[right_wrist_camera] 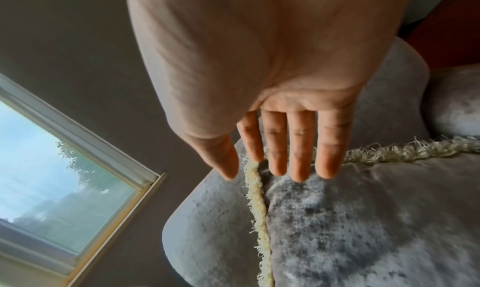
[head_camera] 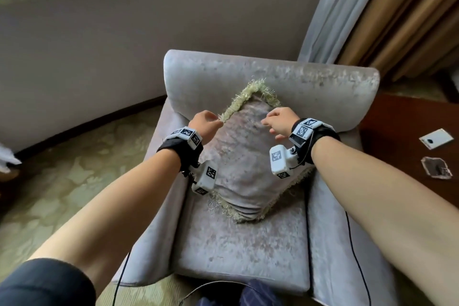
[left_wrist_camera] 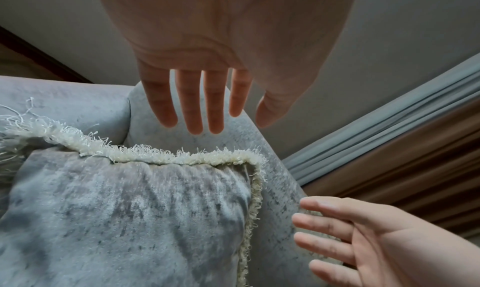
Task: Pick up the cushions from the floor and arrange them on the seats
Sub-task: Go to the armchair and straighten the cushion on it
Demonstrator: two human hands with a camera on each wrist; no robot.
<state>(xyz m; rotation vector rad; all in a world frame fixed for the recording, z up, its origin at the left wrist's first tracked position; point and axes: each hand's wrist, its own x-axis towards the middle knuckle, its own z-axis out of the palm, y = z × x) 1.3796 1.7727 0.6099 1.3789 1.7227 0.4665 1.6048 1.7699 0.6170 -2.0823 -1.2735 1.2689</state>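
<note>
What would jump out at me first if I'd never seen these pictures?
A grey cushion with a shaggy cream fringe stands on one corner like a diamond, leaning on the back of a grey armchair. The left hand and right hand hover open at its upper edges, both wrists strapped with white boxes bearing black-and-white square patterns. At the far right, a dark wooden table holds a white card.

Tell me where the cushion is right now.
In the head view the cushion stands on one corner on the armchair seat, leaning on the backrest, between the left hand and right hand.
</note>
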